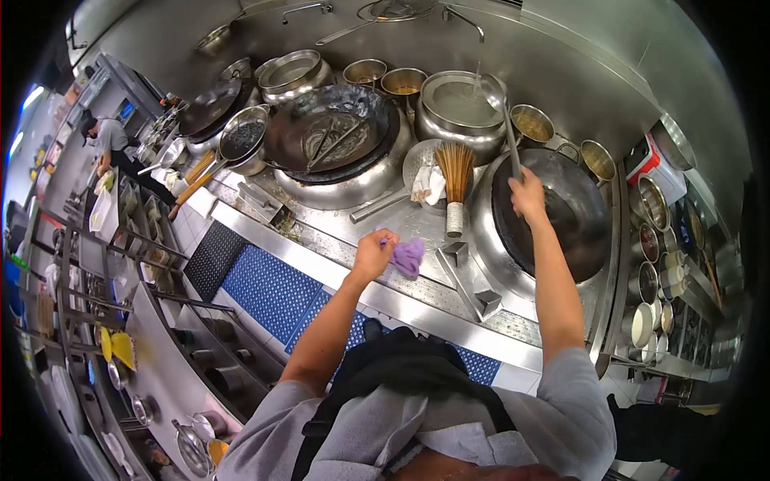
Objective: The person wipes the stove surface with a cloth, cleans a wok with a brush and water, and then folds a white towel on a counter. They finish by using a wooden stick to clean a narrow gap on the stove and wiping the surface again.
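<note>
My right hand (pixel 527 195) is closed around the long handle of a metal ladle (pixel 492 93). The ladle's bowl is over the water pot (pixel 463 103) at the back, beside a thin stream from the tap (pixel 480 34). Below my right forearm lies a dark wok (pixel 573 208) on the right burner. My left hand (pixel 375 255) pinches a purple cloth (pixel 407 257) above the front of the steel range. Between the hands, a bamboo wok brush (pixel 455 176) lies against a perforated strainer (pixel 419 164) with a white cloth (pixel 428 186) next to it.
A large wok (pixel 329 132) with utensils in it sits on the middle burner. Small pots (pixel 403 82) line the back. Metal brackets (pixel 469 280) lie at the front. Bowls (pixel 648 280) fill the right shelf. A co-worker (pixel 112 144) stands far left.
</note>
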`<act>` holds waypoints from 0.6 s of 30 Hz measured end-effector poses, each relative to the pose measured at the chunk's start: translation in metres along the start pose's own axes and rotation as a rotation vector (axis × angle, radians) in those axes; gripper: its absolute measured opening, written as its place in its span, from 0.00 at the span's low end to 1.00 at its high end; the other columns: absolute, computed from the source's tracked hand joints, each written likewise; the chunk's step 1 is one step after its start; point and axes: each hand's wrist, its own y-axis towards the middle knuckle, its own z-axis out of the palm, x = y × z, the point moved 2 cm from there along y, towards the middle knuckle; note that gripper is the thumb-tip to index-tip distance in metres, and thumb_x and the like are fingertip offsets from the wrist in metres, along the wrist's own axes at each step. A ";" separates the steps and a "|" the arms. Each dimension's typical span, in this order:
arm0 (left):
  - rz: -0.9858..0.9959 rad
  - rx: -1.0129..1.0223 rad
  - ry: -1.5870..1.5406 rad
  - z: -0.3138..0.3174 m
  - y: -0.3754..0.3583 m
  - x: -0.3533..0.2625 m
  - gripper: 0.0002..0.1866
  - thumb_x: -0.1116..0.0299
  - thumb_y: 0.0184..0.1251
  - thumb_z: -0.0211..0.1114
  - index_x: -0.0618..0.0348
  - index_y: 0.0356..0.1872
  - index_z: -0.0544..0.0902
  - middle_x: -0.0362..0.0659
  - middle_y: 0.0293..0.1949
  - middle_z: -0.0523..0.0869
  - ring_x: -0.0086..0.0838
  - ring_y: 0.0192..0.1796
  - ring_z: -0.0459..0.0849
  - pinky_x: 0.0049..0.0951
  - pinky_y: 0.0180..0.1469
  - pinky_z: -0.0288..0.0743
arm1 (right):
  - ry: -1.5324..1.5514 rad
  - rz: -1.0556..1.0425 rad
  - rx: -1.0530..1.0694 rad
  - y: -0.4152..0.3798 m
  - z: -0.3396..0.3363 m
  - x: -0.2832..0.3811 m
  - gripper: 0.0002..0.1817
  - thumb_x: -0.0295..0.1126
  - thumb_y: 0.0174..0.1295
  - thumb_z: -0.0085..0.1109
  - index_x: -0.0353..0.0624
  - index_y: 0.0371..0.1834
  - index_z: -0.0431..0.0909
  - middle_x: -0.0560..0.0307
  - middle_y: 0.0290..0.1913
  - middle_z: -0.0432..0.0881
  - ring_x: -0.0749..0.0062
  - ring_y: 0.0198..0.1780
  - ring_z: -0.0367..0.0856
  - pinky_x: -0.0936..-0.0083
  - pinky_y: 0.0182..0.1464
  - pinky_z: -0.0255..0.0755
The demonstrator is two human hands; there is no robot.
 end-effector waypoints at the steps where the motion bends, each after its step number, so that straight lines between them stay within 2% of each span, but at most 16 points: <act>1: -0.001 0.014 -0.015 -0.005 0.003 -0.005 0.07 0.69 0.75 0.69 0.63 0.44 0.89 0.43 0.35 0.90 0.22 0.36 0.83 0.26 0.42 0.79 | -0.034 -0.053 -0.014 0.022 0.021 -0.002 0.19 0.28 0.69 0.60 0.38 0.62 0.77 0.61 0.17 0.73 0.74 0.12 0.68 0.73 0.15 0.63; 3: -0.010 0.050 -0.063 -0.010 0.010 -0.011 0.08 0.71 0.76 0.68 0.62 0.48 0.89 0.42 0.38 0.91 0.22 0.38 0.84 0.25 0.43 0.79 | 0.162 0.074 0.117 0.054 0.049 -0.005 0.11 0.28 0.70 0.60 0.37 0.52 0.77 0.59 0.20 0.75 0.73 0.15 0.70 0.74 0.17 0.65; 4: 0.022 0.042 -0.182 -0.008 0.019 -0.004 0.09 0.72 0.76 0.67 0.61 0.52 0.88 0.42 0.41 0.91 0.23 0.40 0.84 0.26 0.45 0.80 | 0.255 0.134 0.184 0.058 0.056 0.001 0.07 0.27 0.70 0.60 0.36 0.47 0.78 0.58 0.22 0.77 0.73 0.16 0.71 0.74 0.18 0.66; 6: 0.067 0.018 -0.417 -0.007 0.036 0.014 0.15 0.74 0.76 0.66 0.58 0.61 0.85 0.43 0.48 0.90 0.24 0.45 0.85 0.26 0.49 0.81 | 0.662 0.271 0.221 0.050 0.060 0.014 0.05 0.28 0.71 0.59 0.38 0.41 0.75 0.56 0.26 0.78 0.74 0.20 0.73 0.75 0.20 0.67; 7: -0.023 0.059 -0.542 -0.008 0.044 0.011 0.20 0.77 0.75 0.65 0.56 0.66 0.81 0.44 0.52 0.88 0.25 0.48 0.86 0.27 0.52 0.82 | 0.866 0.350 0.235 0.040 0.061 0.021 0.05 0.28 0.72 0.59 0.39 0.38 0.74 0.55 0.28 0.79 0.74 0.22 0.73 0.76 0.21 0.67; 9: -0.194 0.185 -0.758 -0.015 0.052 -0.007 0.33 0.85 0.70 0.64 0.54 0.76 0.71 0.47 0.57 0.85 0.29 0.53 0.86 0.30 0.58 0.83 | 1.063 0.355 0.383 0.024 0.055 0.016 0.07 0.29 0.75 0.55 0.36 0.46 0.75 0.54 0.35 0.79 0.79 0.25 0.73 0.80 0.22 0.66; 10: -0.195 0.193 -0.701 -0.011 0.061 -0.003 0.36 0.86 0.68 0.65 0.55 0.77 0.69 0.46 0.55 0.86 0.29 0.53 0.86 0.30 0.55 0.84 | 1.133 0.368 0.419 0.006 0.052 0.023 0.09 0.30 0.76 0.55 0.35 0.50 0.75 0.54 0.37 0.79 0.80 0.25 0.72 0.81 0.21 0.67; 13: -0.250 0.041 -0.739 0.029 0.094 0.022 0.34 0.84 0.67 0.68 0.55 0.74 0.73 0.44 0.49 0.88 0.28 0.47 0.87 0.28 0.49 0.84 | 1.198 0.359 0.488 -0.054 0.034 0.056 0.13 0.30 0.76 0.54 0.33 0.57 0.74 0.55 0.39 0.78 0.84 0.25 0.70 0.84 0.19 0.67; 16: -0.283 -0.064 -0.477 0.054 0.117 0.031 0.22 0.75 0.64 0.74 0.60 0.60 0.86 0.47 0.43 0.92 0.29 0.40 0.89 0.32 0.46 0.83 | 1.156 0.370 0.506 -0.118 0.015 0.064 0.15 0.30 0.76 0.55 0.33 0.60 0.73 0.54 0.40 0.78 0.85 0.24 0.70 0.85 0.16 0.67; 18: -0.319 -0.022 -0.325 0.075 0.130 0.044 0.20 0.64 0.62 0.77 0.63 0.53 0.89 0.49 0.41 0.93 0.35 0.38 0.90 0.36 0.45 0.83 | 1.122 0.410 0.490 -0.156 0.005 0.068 0.17 0.30 0.76 0.55 0.32 0.62 0.71 0.53 0.40 0.77 0.85 0.23 0.70 0.85 0.14 0.67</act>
